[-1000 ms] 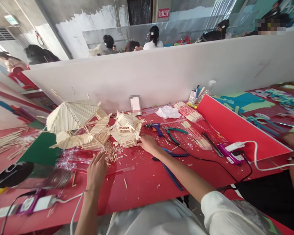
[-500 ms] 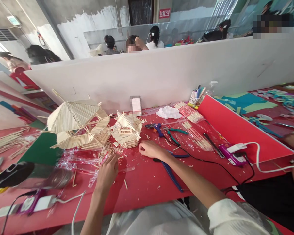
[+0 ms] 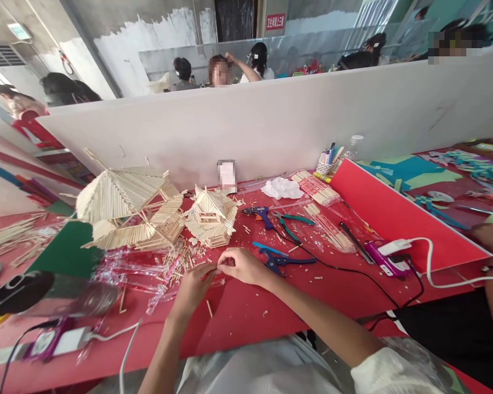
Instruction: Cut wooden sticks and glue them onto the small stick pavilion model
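Note:
My left hand [image 3: 195, 284] and my right hand [image 3: 242, 265] meet fingertip to fingertip above the red table. The fingers of both are closed; whatever lies between them is too small or hidden to name. Just beyond them stands a small pavilion model [image 3: 211, 216] built of thin wooden sticks. To its left is a larger stick model [image 3: 121, 197] with a wide sloping roof. Short cut stick pieces [image 3: 178, 265] lie scattered past my left hand. Blue-handled cutters [image 3: 285, 260] rest right of my right hand, partly covered by that arm.
A blue glue gun [image 3: 263, 215], green-handled pliers [image 3: 293, 223] and bundled sticks [image 3: 328, 224] lie to the right. A purple power socket [image 3: 388, 260] with cables sits near a red board [image 3: 406, 213]. At left are a clear bottle [image 3: 82, 298] and a green sheet [image 3: 68, 254].
My right hand has moved left and nearer to me, and my left hand slightly right, so their fingertips now meet. The models stay where they were.

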Available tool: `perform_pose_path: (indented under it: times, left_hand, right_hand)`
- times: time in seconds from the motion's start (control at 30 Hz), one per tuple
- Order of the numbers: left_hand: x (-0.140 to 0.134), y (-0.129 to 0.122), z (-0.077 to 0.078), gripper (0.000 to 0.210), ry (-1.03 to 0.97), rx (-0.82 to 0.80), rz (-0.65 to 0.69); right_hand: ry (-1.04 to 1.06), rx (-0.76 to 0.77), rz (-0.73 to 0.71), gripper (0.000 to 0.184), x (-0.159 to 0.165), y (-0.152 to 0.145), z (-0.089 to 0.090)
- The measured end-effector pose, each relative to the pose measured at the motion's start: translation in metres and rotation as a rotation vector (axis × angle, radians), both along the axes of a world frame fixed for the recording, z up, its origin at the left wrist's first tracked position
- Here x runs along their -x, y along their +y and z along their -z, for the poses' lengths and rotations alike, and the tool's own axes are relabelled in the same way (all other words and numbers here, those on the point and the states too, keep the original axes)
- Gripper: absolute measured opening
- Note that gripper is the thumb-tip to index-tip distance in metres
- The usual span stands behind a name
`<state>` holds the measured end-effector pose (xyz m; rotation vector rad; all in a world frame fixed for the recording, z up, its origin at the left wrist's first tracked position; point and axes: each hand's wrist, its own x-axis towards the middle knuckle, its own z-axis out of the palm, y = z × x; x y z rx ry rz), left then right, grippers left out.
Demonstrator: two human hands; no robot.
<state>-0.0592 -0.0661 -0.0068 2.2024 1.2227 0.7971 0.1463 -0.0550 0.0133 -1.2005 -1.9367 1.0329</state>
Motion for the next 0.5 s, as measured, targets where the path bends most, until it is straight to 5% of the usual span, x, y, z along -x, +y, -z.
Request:
perform_pose_path:
  times: [0.17, 0.3, 0.5]
  left_hand:
    - [0.003, -0.003, 0.008, 0.024, -0.032, -0.165, -0.098]
    - [0.005, -0.001, 0.01, 0.025, 0.052, -0.246, -0.11]
    - [0.014, 0.004, -0.001, 0.025, -0.005, -0.033, -0.103]
  right_hand:
    - [0.131, 0.103, -0.005, 0.015, 0.003, 0.005, 0.013]
    - [0.239, 0.356, -0.123, 0.026, 0.001, 0.006, 0.022]
    - [0.401, 0.624, -0.236, 0.043, -0.012, 0.003, 0.017]
